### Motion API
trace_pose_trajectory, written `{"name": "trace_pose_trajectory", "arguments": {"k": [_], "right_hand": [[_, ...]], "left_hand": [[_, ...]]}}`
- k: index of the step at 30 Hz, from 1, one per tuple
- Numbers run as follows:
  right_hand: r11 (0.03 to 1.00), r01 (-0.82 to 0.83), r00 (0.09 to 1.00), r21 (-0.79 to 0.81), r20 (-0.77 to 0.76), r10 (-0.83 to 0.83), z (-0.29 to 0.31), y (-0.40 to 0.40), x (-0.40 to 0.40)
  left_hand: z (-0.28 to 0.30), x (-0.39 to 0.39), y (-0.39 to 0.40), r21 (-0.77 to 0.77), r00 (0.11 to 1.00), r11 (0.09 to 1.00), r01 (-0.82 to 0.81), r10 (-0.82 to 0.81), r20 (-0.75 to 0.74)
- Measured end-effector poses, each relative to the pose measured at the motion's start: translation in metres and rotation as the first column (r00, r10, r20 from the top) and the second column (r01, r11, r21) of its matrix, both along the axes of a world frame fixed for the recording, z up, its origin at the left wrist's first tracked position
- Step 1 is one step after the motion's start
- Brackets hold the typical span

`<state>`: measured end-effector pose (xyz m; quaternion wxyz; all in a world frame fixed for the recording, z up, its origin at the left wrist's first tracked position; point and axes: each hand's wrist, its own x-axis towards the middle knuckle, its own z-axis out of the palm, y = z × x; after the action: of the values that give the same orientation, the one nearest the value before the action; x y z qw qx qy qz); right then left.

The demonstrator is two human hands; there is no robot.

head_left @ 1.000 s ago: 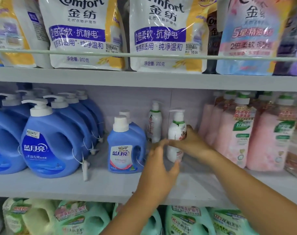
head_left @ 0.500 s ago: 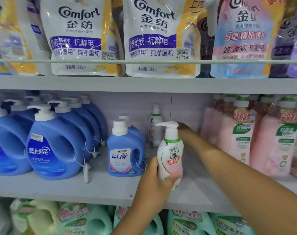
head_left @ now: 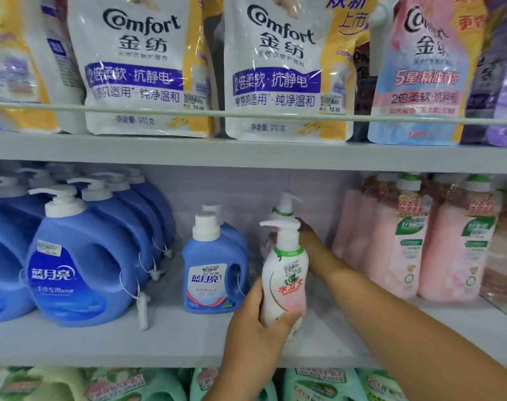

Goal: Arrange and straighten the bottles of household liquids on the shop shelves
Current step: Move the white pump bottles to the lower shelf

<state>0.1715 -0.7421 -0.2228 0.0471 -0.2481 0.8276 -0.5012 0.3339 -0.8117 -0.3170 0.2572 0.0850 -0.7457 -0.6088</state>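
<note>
Now your left hand [head_left: 256, 322] grips the white pump bottle [head_left: 284, 280], upright on the shelf [head_left: 159, 342]. Behind this bottle, your right hand [head_left: 310, 241] reaches a second pump bottle [head_left: 282, 208]; its grip I cannot tell.

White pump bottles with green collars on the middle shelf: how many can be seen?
2. The front bottle is gripped by the left hand; the rear bottle stands behind it, where the right hand reaches. More may be hidden.

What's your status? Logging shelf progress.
Left hand grips front pump bottle. Right hand reaches rear pump bottle, grip hidden. Nothing blocking.
</note>
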Motion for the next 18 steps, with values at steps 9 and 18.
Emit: {"name": "trace_pose_trajectory", "arguments": {"k": [9,18], "right_hand": [[0.939,0.299,0.952,-0.172,-0.018,-0.307,-0.045,0.102,0.068],[0.852,0.401,0.915,-0.338,0.113,-0.386,-0.056,0.184,0.149]], "left_hand": [[0.002,-0.002,-0.006,-0.003,0.997,0.997,0.079,-0.079,-0.009],[0.010,0.010,0.027,0.049,0.946,0.945,0.322,-0.323,0.008]]}}
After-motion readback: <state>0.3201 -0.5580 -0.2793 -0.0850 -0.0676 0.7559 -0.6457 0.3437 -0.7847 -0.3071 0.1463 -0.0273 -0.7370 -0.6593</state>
